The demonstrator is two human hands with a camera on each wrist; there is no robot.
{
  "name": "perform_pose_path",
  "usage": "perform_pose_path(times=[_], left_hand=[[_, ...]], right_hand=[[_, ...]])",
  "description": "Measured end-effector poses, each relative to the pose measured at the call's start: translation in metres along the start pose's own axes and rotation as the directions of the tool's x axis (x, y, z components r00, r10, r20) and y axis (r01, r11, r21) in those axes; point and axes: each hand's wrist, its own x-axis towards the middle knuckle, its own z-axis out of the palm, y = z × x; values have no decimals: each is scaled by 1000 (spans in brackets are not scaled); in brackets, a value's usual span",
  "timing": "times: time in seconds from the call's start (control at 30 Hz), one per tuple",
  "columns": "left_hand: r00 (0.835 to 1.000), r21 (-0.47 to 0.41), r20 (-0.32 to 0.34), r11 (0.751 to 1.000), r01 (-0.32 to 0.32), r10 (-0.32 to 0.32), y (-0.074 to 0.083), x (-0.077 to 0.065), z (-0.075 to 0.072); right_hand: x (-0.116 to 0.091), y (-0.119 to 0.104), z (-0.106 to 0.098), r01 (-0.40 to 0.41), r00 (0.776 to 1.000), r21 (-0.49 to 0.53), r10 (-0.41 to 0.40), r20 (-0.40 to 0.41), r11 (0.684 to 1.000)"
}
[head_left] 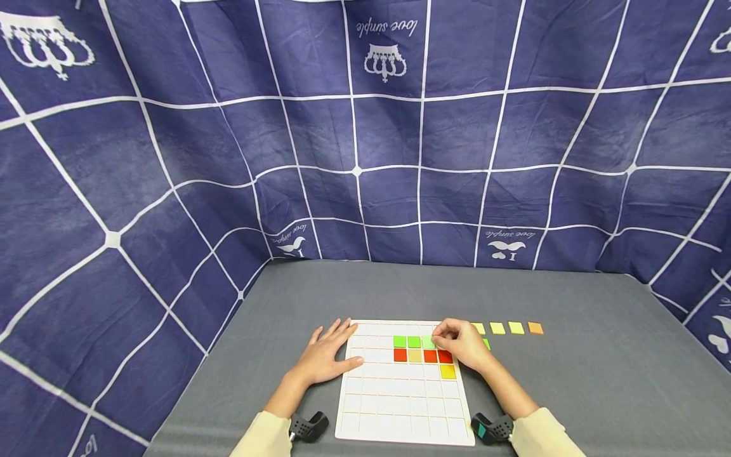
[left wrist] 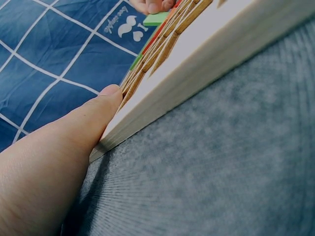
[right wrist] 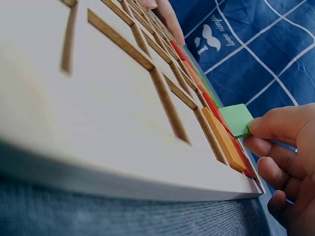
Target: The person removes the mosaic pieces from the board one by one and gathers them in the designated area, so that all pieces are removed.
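Note:
A white board [head_left: 394,406] with a grid of square recesses lies flat on the table. My left hand [head_left: 325,355] rests at its left edge, fingers spread; in the left wrist view the thumb [left wrist: 101,110] touches the rim. Over the board's upper right, my right hand [head_left: 465,346] pinches a light green square tile [right wrist: 237,119] between thumb and finger, tilted in the right wrist view. Near it, two green tiles [head_left: 407,342] sit in one row. Below them is a row with red tiles [head_left: 430,356] and a tan tile [head_left: 415,356]. A yellow-orange tile [head_left: 448,372] sits lower right.
Right of the board, pale yellow tiles [head_left: 497,328] and an orange tile [head_left: 535,328] lie in a row on the grey table [head_left: 599,374]. A green tile [head_left: 487,344] is partly hidden behind my right hand. A blue curtain [head_left: 388,139] stands behind.

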Motion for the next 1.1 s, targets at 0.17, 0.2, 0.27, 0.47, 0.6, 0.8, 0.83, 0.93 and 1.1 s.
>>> perform_pose_path(times=[0.17,0.2,0.27,0.47,0.6,0.8,0.83,0.93,1.1], left_hand=[[1000,-1,-2,1000,-7,7,0,0,0],[1000,1,-3,1000,-8,8,0,0,0],[1000,3,-1,1000,-9,9,0,-1,0],[1000,1,0,1000,-6,6,0,0,0],[1000,1,-3,1000,-8,8,0,0,0],[1000,9,-16,1000,-17,17,-1,0,0],[1000,10,-18,1000,-18,18,-1,0,1],[1000,7,-21,1000,-22,22,-2,0,1],[1000,9,-16,1000,-20,20,-2,0,1]], right_hand=[[-1,0,-1,-6,1000,22,6,-9,1000],[-1,0,-1,-3,1000,29,3,-14,1000],[-1,-1,-2,11,1000,36,-10,-21,999],[-1,-1,-6,35,999,51,-33,-37,998],[-1,0,-9,9,999,21,-8,-41,1000],[-1,1,-15,5,999,-5,-5,-43,1000],[-2,1,-16,7,999,-4,-7,-45,1000],[-3,1,-18,16,998,0,-16,-58,1000],[-5,-1,-21,32,997,6,-31,-65,999]])
